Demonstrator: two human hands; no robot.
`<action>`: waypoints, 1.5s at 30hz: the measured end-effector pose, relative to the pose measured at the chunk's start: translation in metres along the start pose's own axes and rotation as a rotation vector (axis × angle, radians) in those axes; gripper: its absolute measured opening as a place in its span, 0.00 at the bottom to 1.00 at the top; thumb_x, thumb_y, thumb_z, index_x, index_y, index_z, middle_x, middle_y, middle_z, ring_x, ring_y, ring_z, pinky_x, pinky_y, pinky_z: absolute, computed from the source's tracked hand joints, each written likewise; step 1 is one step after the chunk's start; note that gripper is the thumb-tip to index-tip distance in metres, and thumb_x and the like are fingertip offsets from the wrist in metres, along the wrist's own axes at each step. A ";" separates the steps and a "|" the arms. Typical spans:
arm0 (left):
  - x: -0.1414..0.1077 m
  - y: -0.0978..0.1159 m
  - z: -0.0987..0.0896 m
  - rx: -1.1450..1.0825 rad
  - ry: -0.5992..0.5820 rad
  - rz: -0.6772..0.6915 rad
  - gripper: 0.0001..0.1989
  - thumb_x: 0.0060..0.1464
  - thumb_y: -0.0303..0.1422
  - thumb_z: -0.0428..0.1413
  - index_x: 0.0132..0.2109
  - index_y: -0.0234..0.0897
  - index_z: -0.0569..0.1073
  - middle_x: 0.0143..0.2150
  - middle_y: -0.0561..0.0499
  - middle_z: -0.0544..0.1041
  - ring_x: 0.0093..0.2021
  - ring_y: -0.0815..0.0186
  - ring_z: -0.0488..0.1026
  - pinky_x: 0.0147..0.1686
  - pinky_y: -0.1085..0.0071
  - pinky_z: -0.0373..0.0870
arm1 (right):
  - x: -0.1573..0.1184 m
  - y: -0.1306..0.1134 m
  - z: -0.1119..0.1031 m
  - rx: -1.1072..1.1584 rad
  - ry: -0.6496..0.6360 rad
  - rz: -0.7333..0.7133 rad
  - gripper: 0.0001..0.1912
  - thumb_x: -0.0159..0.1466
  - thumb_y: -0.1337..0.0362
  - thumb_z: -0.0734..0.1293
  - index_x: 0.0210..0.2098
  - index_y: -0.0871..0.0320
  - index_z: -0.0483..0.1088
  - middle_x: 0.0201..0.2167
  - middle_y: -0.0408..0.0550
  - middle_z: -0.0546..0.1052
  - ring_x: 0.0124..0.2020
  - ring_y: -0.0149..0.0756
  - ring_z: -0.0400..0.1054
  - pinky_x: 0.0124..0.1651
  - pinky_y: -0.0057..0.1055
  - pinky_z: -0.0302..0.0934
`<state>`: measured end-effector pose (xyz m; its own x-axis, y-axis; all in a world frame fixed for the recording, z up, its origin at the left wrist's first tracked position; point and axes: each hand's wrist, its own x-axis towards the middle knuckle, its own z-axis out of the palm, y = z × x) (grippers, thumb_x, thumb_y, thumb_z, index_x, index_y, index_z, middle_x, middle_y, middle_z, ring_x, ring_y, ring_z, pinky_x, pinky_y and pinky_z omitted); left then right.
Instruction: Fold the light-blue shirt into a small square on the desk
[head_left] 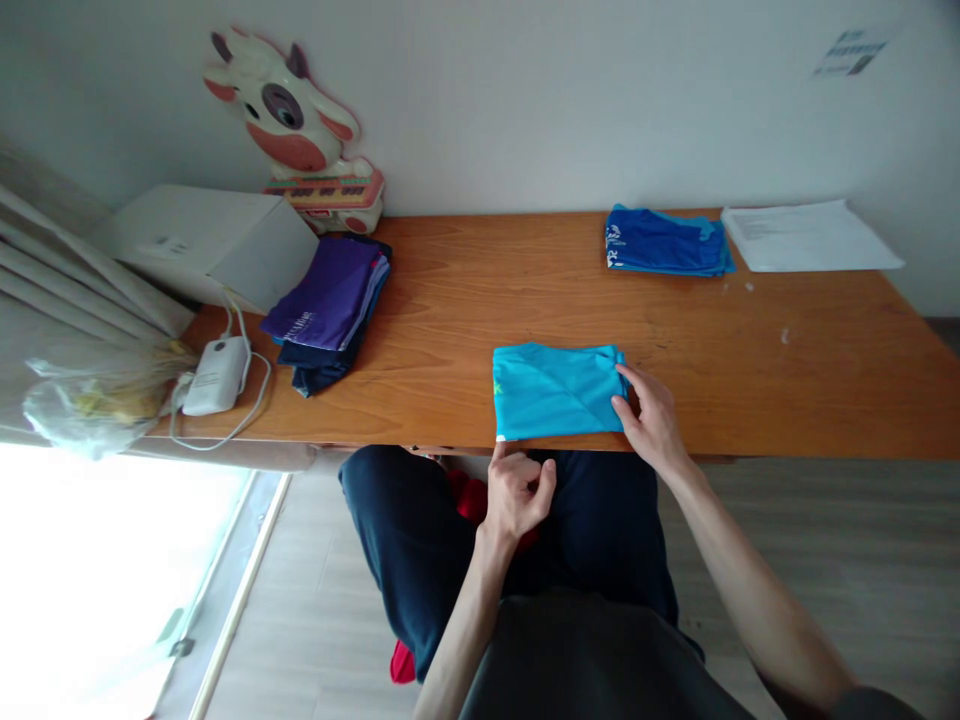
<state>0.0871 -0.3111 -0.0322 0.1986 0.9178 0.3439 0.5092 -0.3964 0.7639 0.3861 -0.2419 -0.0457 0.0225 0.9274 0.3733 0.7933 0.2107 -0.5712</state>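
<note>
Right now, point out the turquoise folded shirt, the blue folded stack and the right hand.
turquoise folded shirt [555,392], head view, middle of its top face
blue folded stack [664,242], head view, top layer centre
right hand [651,418], head view, back of the hand

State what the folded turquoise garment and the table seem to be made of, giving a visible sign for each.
Garment: likely thin synthetic knit; smooth, faintly sheeny, folds flat with soft creases. Table: wood or wood veneer, which one unclear; orange-brown grain lines under a slightly glossy finish.
</note>
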 end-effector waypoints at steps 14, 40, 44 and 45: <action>0.118 0.030 -0.009 0.269 -0.006 -0.032 0.19 0.81 0.36 0.50 0.66 0.43 0.82 0.71 0.42 0.83 0.77 0.47 0.74 0.81 0.40 0.65 | 0.067 -0.091 0.001 -0.136 -0.144 -0.177 0.30 0.84 0.53 0.57 0.80 0.52 0.70 0.83 0.52 0.67 0.84 0.61 0.58 0.85 0.66 0.52; 0.119 -0.019 0.009 0.302 -0.019 -0.089 0.31 0.82 0.45 0.51 0.85 0.47 0.61 0.88 0.46 0.59 0.89 0.51 0.54 0.87 0.41 0.55 | 0.070 -0.038 0.045 -0.183 -0.190 -0.046 0.34 0.83 0.46 0.58 0.82 0.53 0.66 0.81 0.58 0.70 0.83 0.63 0.61 0.85 0.74 0.41; 0.118 -0.013 0.015 0.353 -0.028 -0.090 0.32 0.81 0.45 0.53 0.85 0.45 0.61 0.88 0.44 0.60 0.89 0.48 0.51 0.87 0.38 0.52 | 0.069 -0.042 0.045 -0.174 -0.169 -0.039 0.34 0.83 0.46 0.59 0.80 0.54 0.68 0.80 0.60 0.71 0.81 0.63 0.62 0.85 0.73 0.42; 0.119 -0.012 0.016 0.361 -0.028 -0.090 0.33 0.81 0.46 0.53 0.85 0.44 0.61 0.88 0.43 0.60 0.89 0.48 0.51 0.87 0.38 0.51 | 0.069 -0.043 0.044 -0.172 -0.158 -0.037 0.33 0.83 0.47 0.59 0.80 0.54 0.68 0.80 0.60 0.71 0.81 0.62 0.62 0.85 0.73 0.42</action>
<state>0.1180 -0.1971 -0.0095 0.1599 0.9509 0.2649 0.7874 -0.2847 0.5467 0.3268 -0.1730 -0.0281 -0.0931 0.9598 0.2649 0.8842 0.2020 -0.4211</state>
